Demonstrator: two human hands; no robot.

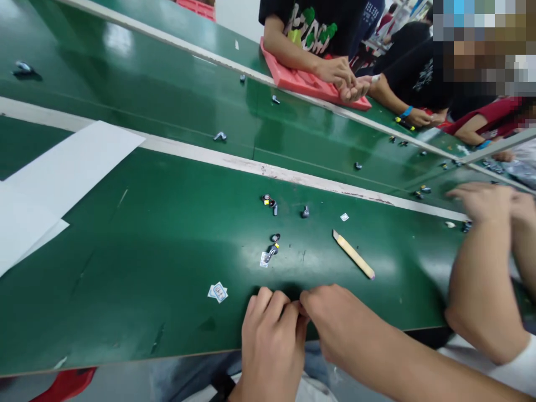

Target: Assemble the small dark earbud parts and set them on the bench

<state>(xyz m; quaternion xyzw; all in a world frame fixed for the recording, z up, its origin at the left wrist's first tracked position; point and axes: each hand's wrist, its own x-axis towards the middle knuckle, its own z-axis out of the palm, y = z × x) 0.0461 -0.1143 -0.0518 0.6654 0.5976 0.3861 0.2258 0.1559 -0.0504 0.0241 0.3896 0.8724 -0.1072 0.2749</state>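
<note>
Now | left hand curled | right hand pinching | fingertips touching, contents hidden

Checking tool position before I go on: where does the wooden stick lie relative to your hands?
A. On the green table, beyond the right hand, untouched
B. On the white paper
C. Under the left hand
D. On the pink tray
A: the wooden stick lies on the green table beyond the right hand, untouched.

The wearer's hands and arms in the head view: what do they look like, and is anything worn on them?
Both the left hand and the right hand are bare, without gloves or rings. The right forearm shows no sleeve. A dark band, possibly a watch strap, sits at the left wrist.
</note>
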